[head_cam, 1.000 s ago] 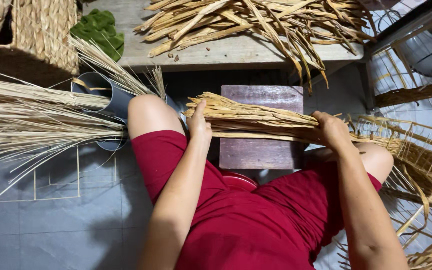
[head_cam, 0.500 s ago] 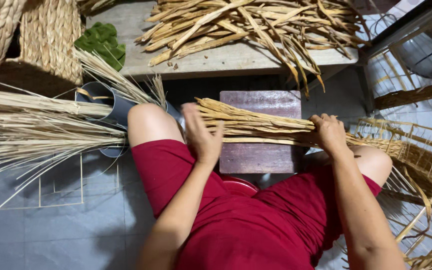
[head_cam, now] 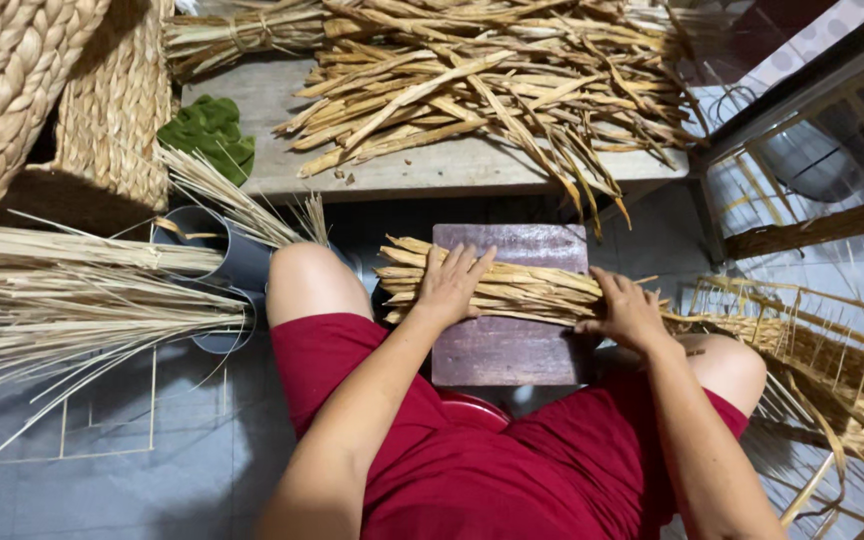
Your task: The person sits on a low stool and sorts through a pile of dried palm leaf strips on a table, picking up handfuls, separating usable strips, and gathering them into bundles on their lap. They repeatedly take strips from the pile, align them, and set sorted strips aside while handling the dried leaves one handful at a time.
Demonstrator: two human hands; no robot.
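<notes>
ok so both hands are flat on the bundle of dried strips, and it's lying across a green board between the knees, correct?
Not quite. The board is dark purplish-brown, not green; the only green thing is a cloth on the low table. The rest holds: in the head view the left hand and right hand both rest on the bundle of dried strips lying across the board between the knees.

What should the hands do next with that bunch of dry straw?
Probably tidy the bundle of dried strips. The left hand lies flat on its uneven left ends and the right hand presses it onto the wooden block, so tapping those ends level seems likely.
</notes>
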